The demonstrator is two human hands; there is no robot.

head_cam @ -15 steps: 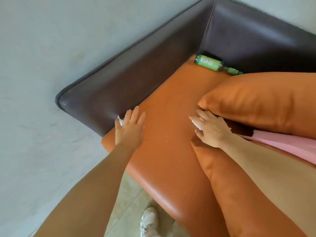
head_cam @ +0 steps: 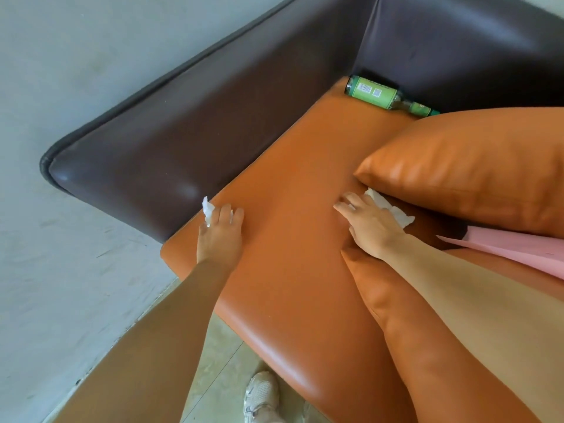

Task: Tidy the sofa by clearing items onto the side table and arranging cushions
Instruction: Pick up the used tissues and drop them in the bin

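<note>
My left hand (head_cam: 220,233) rests at the left edge of the orange sofa seat (head_cam: 290,178), its fingers curled around a crumpled white tissue (head_cam: 208,210) that sticks out past the fingertips. My right hand (head_cam: 367,222) lies on the seat over a second white tissue (head_cam: 389,209), which shows beyond its knuckles under the corner of an orange cushion (head_cam: 476,166). Another orange cushion (head_cam: 433,346) lies under my right forearm. A green bottle (head_cam: 384,96) lies on its side in the far corner of the seat.
The sofa has a dark brown armrest (head_cam: 189,117) on the left and a dark back (head_cam: 457,50). A pink sheet (head_cam: 518,248) pokes out between the cushions. A grey wall (head_cam: 76,87) stands left. My white shoe (head_cam: 262,395) is on the tiled floor.
My left hand's fingers have curled down onto the tissue at the seat's edge. My right hand has slid slightly over the other tissue, more of which now shows.
</note>
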